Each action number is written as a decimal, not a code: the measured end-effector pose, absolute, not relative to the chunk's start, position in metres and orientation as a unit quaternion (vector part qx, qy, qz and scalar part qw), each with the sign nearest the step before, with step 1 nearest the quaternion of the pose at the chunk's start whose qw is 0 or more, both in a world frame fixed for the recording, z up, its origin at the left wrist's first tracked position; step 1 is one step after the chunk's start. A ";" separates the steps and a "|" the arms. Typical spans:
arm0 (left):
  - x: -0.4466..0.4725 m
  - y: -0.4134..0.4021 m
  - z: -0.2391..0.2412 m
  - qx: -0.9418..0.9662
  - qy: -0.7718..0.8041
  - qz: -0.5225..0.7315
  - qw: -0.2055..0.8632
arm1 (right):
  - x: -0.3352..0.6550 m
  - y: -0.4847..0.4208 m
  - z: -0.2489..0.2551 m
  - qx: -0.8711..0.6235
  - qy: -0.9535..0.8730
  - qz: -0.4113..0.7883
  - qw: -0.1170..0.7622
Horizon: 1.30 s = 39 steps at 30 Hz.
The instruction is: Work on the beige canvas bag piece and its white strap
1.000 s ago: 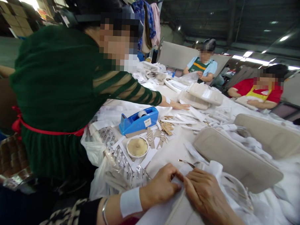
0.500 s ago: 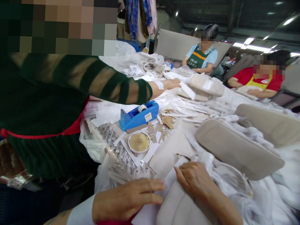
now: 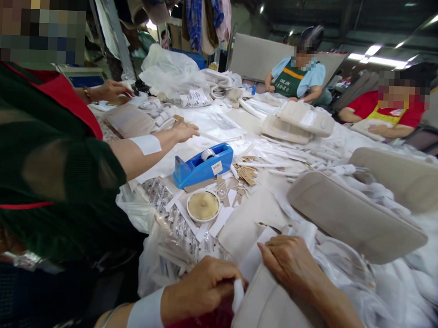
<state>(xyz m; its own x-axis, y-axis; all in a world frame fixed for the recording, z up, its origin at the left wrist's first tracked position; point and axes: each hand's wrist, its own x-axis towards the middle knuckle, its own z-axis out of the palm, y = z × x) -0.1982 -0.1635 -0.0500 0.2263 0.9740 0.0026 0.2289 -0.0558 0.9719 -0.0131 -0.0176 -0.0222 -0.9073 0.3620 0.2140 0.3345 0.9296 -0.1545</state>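
My left hand (image 3: 202, 286) is closed, pinching the white wrapping (image 3: 239, 293) at the left edge of a beige padded piece (image 3: 270, 313) that lies at the bottom of the view. My right hand (image 3: 290, 261) rests on top of that piece with its fingers curled and pressed together on the white sheet (image 3: 254, 255) at its upper edge. A white band wraps my left wrist (image 3: 145, 313).
A blue tape dispenser (image 3: 200, 165), a round dish of tan paste (image 3: 202, 206) and paper tags (image 3: 245, 175) lie ahead. Long beige cushions (image 3: 354, 216) fill the right. A person in green (image 3: 52, 152) reaches across the table on my left. Two other workers (image 3: 297, 73) sit at the far side.
My left hand went from lying flat on the white sheet to pinching its edge nearer to me. The person in green pulled an arm back leftward across the table.
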 end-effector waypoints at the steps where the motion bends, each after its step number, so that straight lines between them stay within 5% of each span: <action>1: -0.194 -0.161 -0.049 0.604 0.515 0.377 0.478 | -0.013 -0.017 -0.022 -0.179 -0.975 0.058 0.119; 8: -0.176 -0.151 -0.038 0.589 0.621 0.325 0.403 | -0.012 -0.016 -0.021 -0.189 -0.971 0.065 0.129; 16: -0.194 -0.168 -0.040 0.580 0.497 0.439 0.473 | -0.011 -0.017 -0.028 -0.226 -0.969 0.051 0.090; 26: -0.175 -0.156 -0.049 0.454 0.538 0.423 0.570 | -0.014 -0.020 -0.026 -0.229 -0.967 0.025 0.109; 34: -0.163 -0.119 -0.032 0.535 0.668 0.276 0.436 | -0.018 -0.022 -0.030 -0.247 -0.966 -0.010 0.079; 39: -0.163 -0.139 -0.026 0.525 0.664 0.322 0.425 | -0.018 -0.024 -0.027 -0.259 -0.962 -0.020 0.083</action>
